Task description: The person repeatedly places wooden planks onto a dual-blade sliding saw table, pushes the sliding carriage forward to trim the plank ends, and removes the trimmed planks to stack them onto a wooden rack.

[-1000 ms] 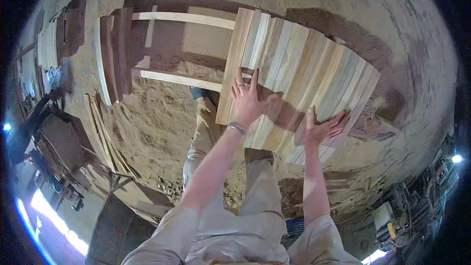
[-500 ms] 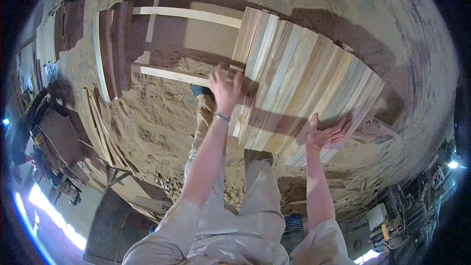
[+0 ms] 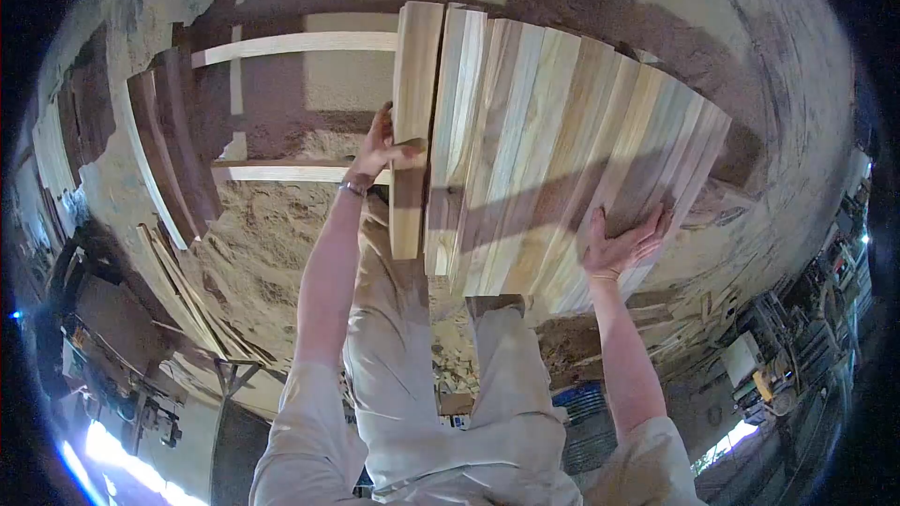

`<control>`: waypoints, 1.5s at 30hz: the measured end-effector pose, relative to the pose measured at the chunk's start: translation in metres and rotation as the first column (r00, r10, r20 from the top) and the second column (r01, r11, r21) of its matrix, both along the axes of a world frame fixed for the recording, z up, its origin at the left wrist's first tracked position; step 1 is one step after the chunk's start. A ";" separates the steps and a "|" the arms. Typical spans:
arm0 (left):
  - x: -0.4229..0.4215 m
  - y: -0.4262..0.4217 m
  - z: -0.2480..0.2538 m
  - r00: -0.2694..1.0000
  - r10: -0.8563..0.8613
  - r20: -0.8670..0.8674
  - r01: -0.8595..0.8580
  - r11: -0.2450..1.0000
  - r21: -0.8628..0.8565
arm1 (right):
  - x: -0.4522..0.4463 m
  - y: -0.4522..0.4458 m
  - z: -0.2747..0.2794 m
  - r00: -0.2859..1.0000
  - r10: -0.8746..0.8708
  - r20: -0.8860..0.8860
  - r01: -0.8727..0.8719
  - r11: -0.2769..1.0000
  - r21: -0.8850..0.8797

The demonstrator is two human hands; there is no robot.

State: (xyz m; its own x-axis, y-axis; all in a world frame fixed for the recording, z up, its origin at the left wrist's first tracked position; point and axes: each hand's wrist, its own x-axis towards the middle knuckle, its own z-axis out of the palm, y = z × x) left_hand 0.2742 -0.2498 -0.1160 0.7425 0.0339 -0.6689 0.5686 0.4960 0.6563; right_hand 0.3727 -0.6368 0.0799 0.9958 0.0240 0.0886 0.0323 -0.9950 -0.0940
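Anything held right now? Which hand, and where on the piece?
Left hand: the left-end board, by its outer long edge around mid-length, thumb on top. Right hand: laid on the boards at right, no grip visible.

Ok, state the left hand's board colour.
The board is light yellowish brown, clearest in the head view.

The floor (image 3: 267,239) is grey and uneven, and in its middle part there lies loose brown dust or sand, with marks pressed in it. Dark shadows (image 3: 591,19) fall across the upper part. At the lower left, a very bright opening (image 3: 122,459) lets white light come in; a smaller one (image 3: 727,445) shines at the lower right. Along the right side stands crowded equipment (image 3: 783,370), with a pale box (image 3: 739,356) among it. The far edges are dark.
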 end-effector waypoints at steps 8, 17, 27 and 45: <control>-0.023 0.011 0.179 0.988 -0.018 -0.150 0.037 0.991 0.126 | -0.002 -0.002 -0.004 0.992 -0.109 -0.055 0.106 0.993 -0.059; 0.066 -0.150 0.311 0.852 -0.064 -0.519 0.498 0.405 0.767 | -0.006 -0.010 -0.014 0.993 -0.112 -0.047 0.111 0.993 -0.032; 0.090 -0.259 0.271 0.880 -0.045 -0.472 0.459 0.330 0.825 | -0.003 -0.009 -0.013 0.995 -0.097 0.001 0.097 0.994 0.041; 0.391 -0.213 0.186 0.102 -0.908 -0.407 0.796 -0.170 0.580 | -0.208 -0.022 -0.033 0.186 0.015 -0.982 0.345 -0.937 0.051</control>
